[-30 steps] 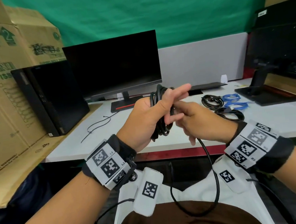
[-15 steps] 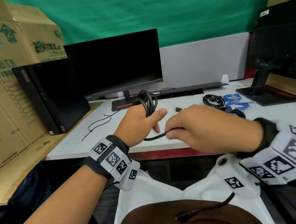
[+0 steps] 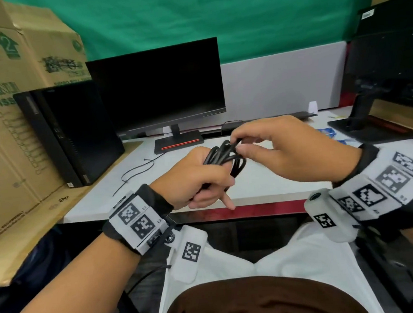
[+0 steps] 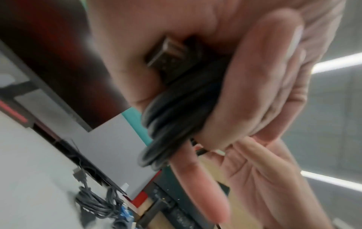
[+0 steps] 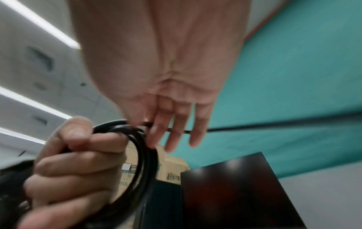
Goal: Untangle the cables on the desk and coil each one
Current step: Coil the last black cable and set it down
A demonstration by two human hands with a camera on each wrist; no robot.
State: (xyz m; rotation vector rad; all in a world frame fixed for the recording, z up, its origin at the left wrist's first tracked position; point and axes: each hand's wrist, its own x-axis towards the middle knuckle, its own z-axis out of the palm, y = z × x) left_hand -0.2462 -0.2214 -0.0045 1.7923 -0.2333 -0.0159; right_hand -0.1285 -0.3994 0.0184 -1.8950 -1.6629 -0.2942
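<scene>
Currently coiling: black cable (image 3: 221,155) held off the bench (image 3: 266,183), centre of the head view.

Left hand (image 3: 197,180) clenched round the gathered loops, apparently to keep the finished turns stacked and stop them springing apart; connector (image 4: 168,54) tucked against the palm in the left wrist view, likely so the starting end stays trapped. Right hand (image 3: 275,144) pinching a strand at the top of the bundle between thumb and fingers (image 5: 154,133), with the free run of cable passing across those fingers toward the right of the right wrist view, judged to be guiding the next turn onto the coil. Dark and blue cable bundles (image 4: 101,206) lying on the bench, lower left of the left wrist view. Thin black lead (image 3: 136,172) lying loose on the bench, left of centre in the head view, near the monitor (image 3: 158,90) base.
</scene>
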